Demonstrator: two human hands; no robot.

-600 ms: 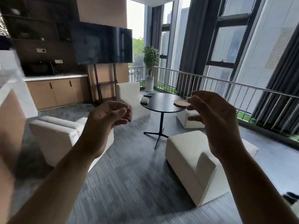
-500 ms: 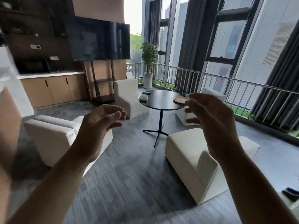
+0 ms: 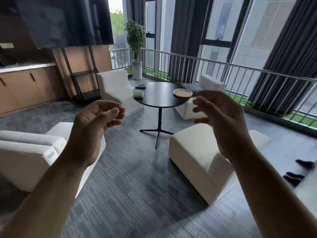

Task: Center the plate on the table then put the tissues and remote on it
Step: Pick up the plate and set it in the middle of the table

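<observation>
A round black table [image 3: 159, 98] on a thin pedestal stands some way ahead of me. A flat orange-brown plate [image 3: 182, 92] lies near its right edge. A pale green tissue pack [image 3: 138, 94] rests at the left side, and a black remote [image 3: 140, 87] lies just behind it. My left hand [image 3: 92, 127] and my right hand [image 3: 221, 121] are raised in front of me, well short of the table. Both hold nothing, with fingers loosely curled and apart.
White armchairs surround the table: one near right [image 3: 205, 157], one near left [image 3: 32, 152], one far left [image 3: 115, 86], one far right [image 3: 211, 85]. A metal railing [image 3: 223, 73], a potted plant [image 3: 136, 48], a TV on a stand [image 3: 68, 21] and wooden cabinets [image 3: 25, 86] line the room.
The view has moved closer to the table and tilted down. Both hands stay raised and empty, now lower relative to the table, so the plate is uncovered.
</observation>
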